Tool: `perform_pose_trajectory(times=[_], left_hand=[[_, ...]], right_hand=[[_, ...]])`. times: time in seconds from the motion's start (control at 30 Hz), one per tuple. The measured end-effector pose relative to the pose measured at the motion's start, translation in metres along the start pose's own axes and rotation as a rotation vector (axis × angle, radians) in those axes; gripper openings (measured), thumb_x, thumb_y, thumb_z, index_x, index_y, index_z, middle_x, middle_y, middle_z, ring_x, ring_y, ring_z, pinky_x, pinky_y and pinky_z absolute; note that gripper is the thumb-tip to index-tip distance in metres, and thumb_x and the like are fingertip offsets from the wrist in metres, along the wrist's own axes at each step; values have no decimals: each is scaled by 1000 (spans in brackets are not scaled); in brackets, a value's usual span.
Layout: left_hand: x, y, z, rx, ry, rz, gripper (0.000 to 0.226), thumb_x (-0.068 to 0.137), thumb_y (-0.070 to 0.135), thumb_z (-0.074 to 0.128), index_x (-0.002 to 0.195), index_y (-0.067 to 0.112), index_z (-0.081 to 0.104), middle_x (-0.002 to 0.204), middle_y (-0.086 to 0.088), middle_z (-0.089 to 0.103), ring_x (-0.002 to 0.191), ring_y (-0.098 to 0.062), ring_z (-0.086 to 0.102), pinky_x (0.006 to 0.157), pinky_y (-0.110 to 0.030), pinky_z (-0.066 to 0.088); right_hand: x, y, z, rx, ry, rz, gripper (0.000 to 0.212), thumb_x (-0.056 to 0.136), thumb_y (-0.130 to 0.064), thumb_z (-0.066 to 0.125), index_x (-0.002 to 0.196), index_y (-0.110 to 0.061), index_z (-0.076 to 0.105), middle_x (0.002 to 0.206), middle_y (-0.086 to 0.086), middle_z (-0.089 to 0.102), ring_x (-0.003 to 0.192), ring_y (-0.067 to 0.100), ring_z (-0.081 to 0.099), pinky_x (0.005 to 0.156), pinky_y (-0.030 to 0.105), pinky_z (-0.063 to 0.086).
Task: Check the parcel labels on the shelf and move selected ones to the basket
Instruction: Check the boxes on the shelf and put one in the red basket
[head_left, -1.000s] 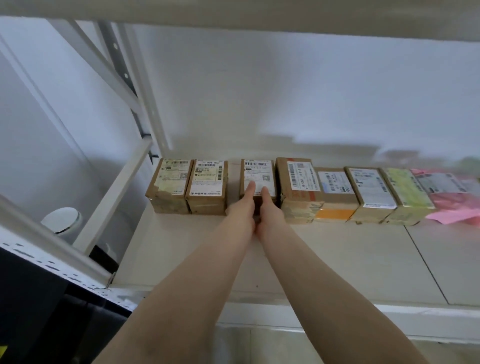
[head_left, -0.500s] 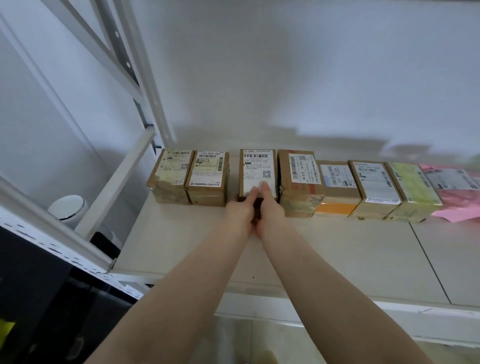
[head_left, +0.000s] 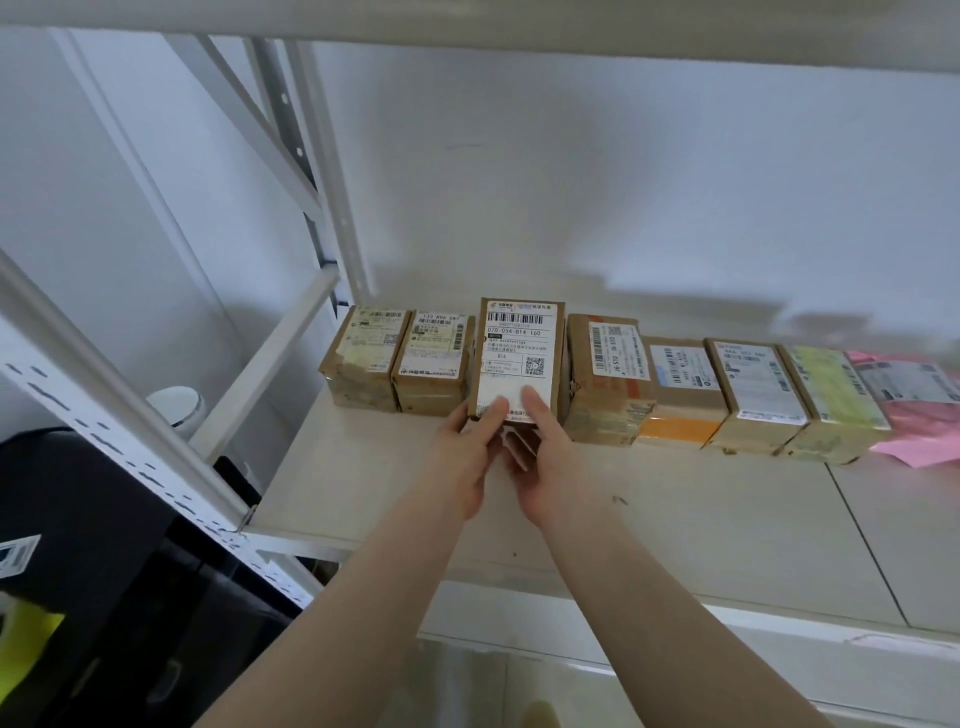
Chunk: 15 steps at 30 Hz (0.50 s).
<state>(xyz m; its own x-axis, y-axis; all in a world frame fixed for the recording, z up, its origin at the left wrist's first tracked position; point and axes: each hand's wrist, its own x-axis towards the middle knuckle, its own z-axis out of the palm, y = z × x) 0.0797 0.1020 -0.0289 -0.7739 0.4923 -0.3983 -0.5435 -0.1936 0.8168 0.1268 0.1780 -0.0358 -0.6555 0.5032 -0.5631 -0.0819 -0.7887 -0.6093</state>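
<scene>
A row of brown cardboard parcels with white labels stands along the back of the white shelf (head_left: 675, 519). The third parcel from the left (head_left: 517, 353) is tilted up out of the row, its large label facing me. My left hand (head_left: 467, 457) and my right hand (head_left: 545, 457) both grip its lower edge, thumbs on the label. Two parcels (head_left: 400, 358) stand to its left. To its right stand a taller parcel (head_left: 605, 374) and several more. No basket is in view.
A pink mailer bag (head_left: 919, 415) lies at the row's right end. White shelf uprights and a diagonal brace (head_left: 280, 332) stand at the left. A white round object (head_left: 174, 405) sits behind the brace. Dark items lie below left.
The third parcel has been lifted and tilted up toward me out of the row. Both hands have drawn back slightly, holding it.
</scene>
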Motion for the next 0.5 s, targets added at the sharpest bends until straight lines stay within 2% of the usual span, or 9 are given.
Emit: perform_pose_trajectory(times=[0.03,0.1,0.17,0.23,0.4,0.5], left_hand=[[-2,4,-2,5,-19,8,34,90,10,65,123,6,61,102,-8,73,84,-11,71,73,-17,57],[-3,12,-4,-6,-36,25,41,88,9,67,128,6,57,110,-9,72,93,-12,70,78,-16,55],[-2,19,-5,-47,-52,32,52,85,10,70,134,6,52,119,-11,69,107,-17,67,91,-23,52],[-1,22,-7,-86,-85,46,59,82,13,71,136,5,49,122,-12,68,114,-22,65,100,-30,49],[-8,31,-5,-104,-166,87,43,86,7,65,129,4,57,121,-10,69,117,-21,63,101,-28,49],[-8,33,-5,-113,-175,92,47,84,6,67,130,3,57,121,-10,69,117,-19,63,107,-31,44]], right_hand=[[-2,-1,0,-21,-18,-17,62,75,-32,84,130,-13,61,110,5,72,93,17,68,78,29,54],[-7,-4,0,-66,-44,-28,64,77,-34,82,134,-18,57,117,3,68,102,16,64,76,27,50],[-9,-9,2,-98,-76,-40,61,80,-33,80,134,-19,56,125,4,67,116,19,60,79,27,49],[-12,-14,4,-113,-104,-54,56,82,-32,77,133,-18,58,128,6,67,121,19,58,80,27,49],[-17,-23,6,-133,-133,-85,51,83,-28,76,130,-16,59,126,6,68,121,18,58,82,29,50],[-18,-27,6,-159,-147,-109,49,84,-27,75,129,-14,61,122,4,71,117,16,62,84,29,50]])
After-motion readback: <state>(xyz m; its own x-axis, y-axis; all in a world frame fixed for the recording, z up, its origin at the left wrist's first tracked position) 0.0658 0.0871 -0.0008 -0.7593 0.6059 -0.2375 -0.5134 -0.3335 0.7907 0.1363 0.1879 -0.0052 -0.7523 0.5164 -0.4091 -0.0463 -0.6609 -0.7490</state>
